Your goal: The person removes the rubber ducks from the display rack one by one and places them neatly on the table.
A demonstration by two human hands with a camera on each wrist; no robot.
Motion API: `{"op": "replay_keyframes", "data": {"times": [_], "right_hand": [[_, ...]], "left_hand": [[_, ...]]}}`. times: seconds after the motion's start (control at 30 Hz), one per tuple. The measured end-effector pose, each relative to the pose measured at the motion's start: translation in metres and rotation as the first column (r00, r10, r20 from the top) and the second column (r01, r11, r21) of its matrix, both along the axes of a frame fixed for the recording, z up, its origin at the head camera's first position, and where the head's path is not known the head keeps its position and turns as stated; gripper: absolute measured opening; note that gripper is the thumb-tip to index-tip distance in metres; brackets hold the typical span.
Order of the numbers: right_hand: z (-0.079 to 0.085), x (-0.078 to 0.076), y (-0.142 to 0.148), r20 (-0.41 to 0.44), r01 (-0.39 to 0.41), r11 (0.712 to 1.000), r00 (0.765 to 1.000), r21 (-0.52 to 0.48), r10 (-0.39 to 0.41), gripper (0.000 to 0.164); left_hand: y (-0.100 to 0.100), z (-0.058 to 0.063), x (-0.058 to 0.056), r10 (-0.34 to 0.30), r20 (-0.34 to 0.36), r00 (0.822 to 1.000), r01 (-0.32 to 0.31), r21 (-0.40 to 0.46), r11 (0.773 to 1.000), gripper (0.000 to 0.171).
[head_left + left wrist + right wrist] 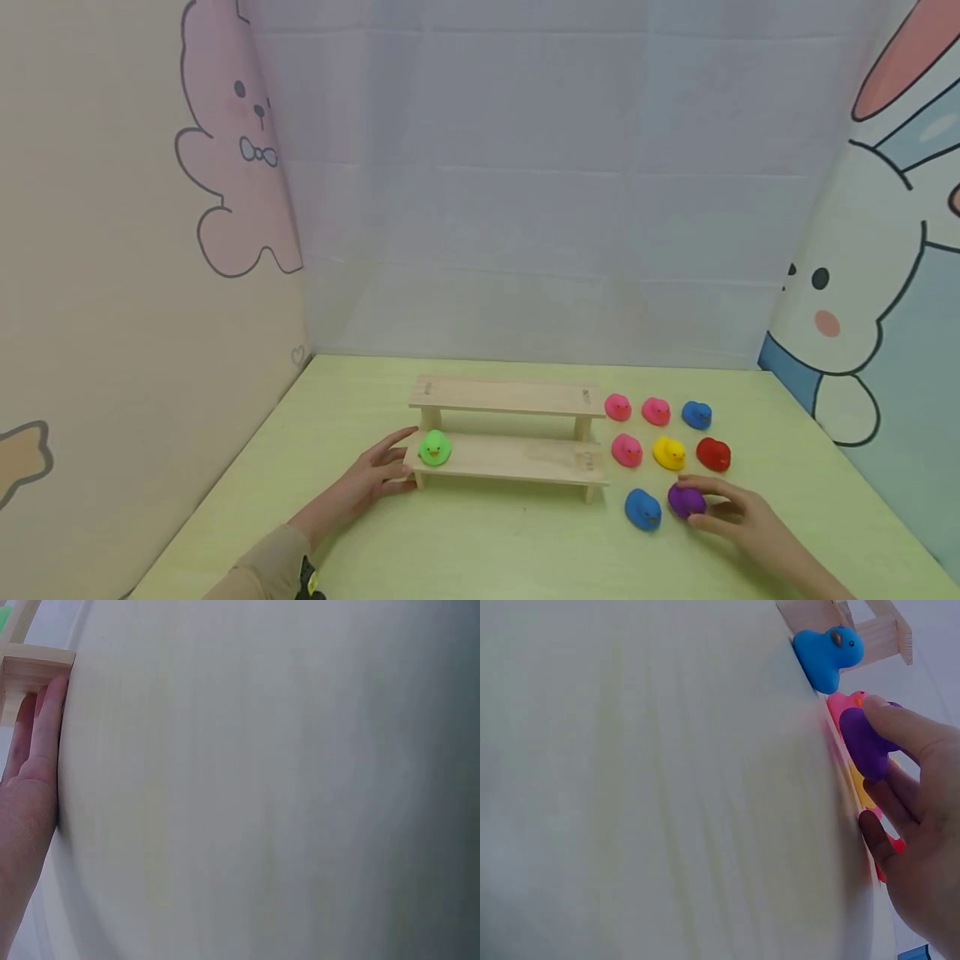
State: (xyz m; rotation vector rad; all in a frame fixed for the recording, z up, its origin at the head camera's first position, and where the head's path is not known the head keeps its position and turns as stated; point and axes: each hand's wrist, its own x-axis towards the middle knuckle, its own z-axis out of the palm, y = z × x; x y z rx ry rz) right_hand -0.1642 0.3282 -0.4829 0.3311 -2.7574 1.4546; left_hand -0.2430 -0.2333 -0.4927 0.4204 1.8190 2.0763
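Thumb and fingers of my right hand [750,521] pinch a purple rubber duck [686,501] at the front right of the table. The right wrist view shows the purple duck [866,742] between thumb and fingertips; whether it touches the table I cannot tell. Just left of it sits a blue rubber duck [642,510]. My left hand [363,479], its fingers extended, rests against the left end of a two-step wooden shelf [517,458]. In the left wrist view, its fingertips meet the shelf's wooden end [37,664]. A green rubber duck [435,448] sits at the left of the lower step.
Right of the shelf stand pink ducks [627,450], a yellow duck [669,452], a red duck [713,454] and another blue duck [697,414]. The pale green table [480,550] meets a white curtain [525,208] behind and printed side walls.
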Motion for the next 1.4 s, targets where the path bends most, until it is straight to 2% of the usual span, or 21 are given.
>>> {"op": "replay_keyframes", "data": {"times": [0.37, 0.73, 1.4], "right_hand": [[-0.005, -0.003, 0.011, 0.095, -0.057, 0.998, 0.994, -0.029, 0.060, 0.049], [-0.006, -0.003, 0.015, 0.068, -0.147, 0.988, 0.986, -0.050, 0.151, 0.045], [-0.005, -0.002, 0.018, 0.080, -0.172, 0.984, 0.981, -0.051, 0.175, 0.045]], "left_hand": [[0.000, 0.000, 0.000, 0.000, 0.001, 1.000, 0.000, -0.004, 1.000, 0.070], [0.000, 0.000, 0.000, 0.014, 0.009, 1.000, -0.014, 0.001, 1.000, 0.070], [0.001, 0.000, 0.000, 0.007, -0.001, 1.000, -0.007, -0.006, 1.000, 0.070]]}}
